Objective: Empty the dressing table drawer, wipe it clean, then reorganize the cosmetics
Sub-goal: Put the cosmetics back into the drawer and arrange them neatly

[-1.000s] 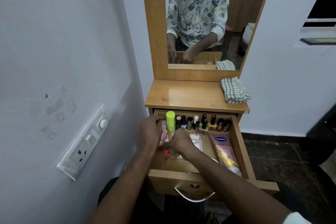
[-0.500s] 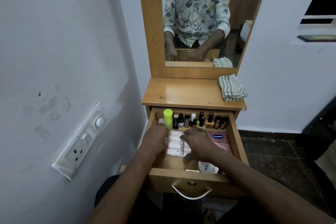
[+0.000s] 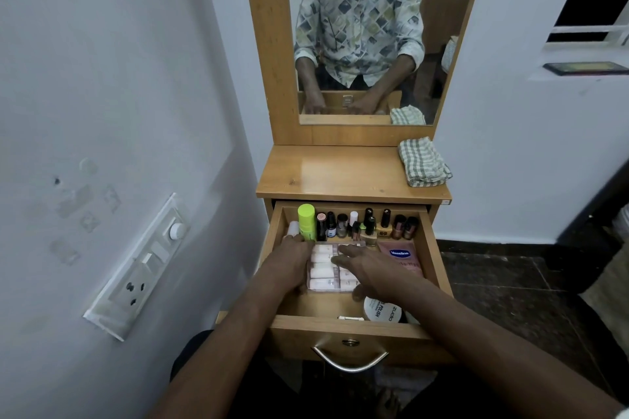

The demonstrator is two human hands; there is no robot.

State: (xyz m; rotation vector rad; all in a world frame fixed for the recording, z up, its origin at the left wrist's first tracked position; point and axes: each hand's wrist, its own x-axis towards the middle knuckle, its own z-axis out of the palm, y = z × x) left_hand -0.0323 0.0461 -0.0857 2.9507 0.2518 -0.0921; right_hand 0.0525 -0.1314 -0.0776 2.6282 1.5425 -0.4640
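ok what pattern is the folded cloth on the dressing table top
The cloth is white with grey-green checks; head view.

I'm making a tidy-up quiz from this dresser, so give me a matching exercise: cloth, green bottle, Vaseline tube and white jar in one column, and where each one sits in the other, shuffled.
1. cloth
2. green bottle
3. Vaseline tube
4. white jar

A. back left corner of the drawer
B. on the tabletop
C. against the drawer's front wall
D. flat by the drawer's right wall, mid-drawer

Pairs: 1-B, 2-A, 3-D, 4-C.
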